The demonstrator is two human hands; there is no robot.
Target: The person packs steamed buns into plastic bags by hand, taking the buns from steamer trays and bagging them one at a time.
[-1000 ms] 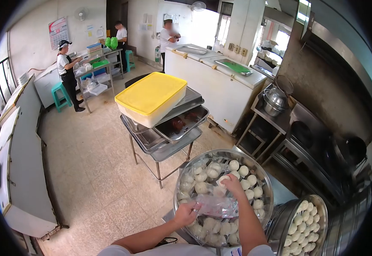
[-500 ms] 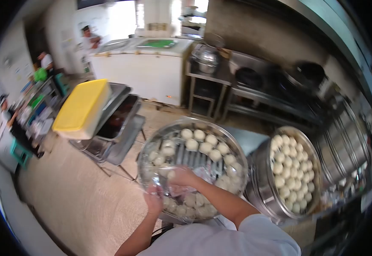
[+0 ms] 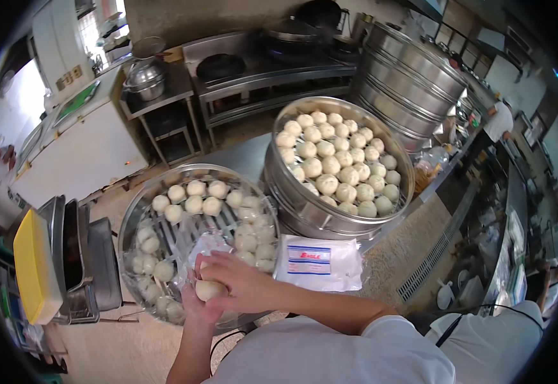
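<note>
Both hands meet over a round steamer tray (image 3: pixel 125 221) that holds white buns, several of them in clear plastic bags. A bun (image 3: pixel 210 290) rests in my left hand (image 3: pixel 197 308), its fingers curled round it. My right hand (image 3: pixel 237 281) lies against the top of that bun, fingers bent over it, with clear plastic (image 3: pixel 210 244) just beyond the fingers. To the right, a second round steamer (image 3: pixel 336 225) is full of uncovered buns (image 3: pixel 330 165). Beside the tray lies a white package (image 3: pixel 322 264) with blue and red print.
Tall stacked steamers (image 3: pixel 407 70) stand at the back right. A stove counter (image 3: pixel 260 86), a side table with a metal pot (image 3: pixel 144 80) and a white freezer (image 3: pixel 93 147) line the back. A yellow-lidded tub (image 3: pixel 36 269) is at left. A co-worker (image 3: pixel 500 121) stands far right; another person's white clothing shows lower right.
The view has swung right, bringing the full steamer, package and stacked steamers further in. My hands have come together around a bun; earlier they were apart with plastic between them.
</note>
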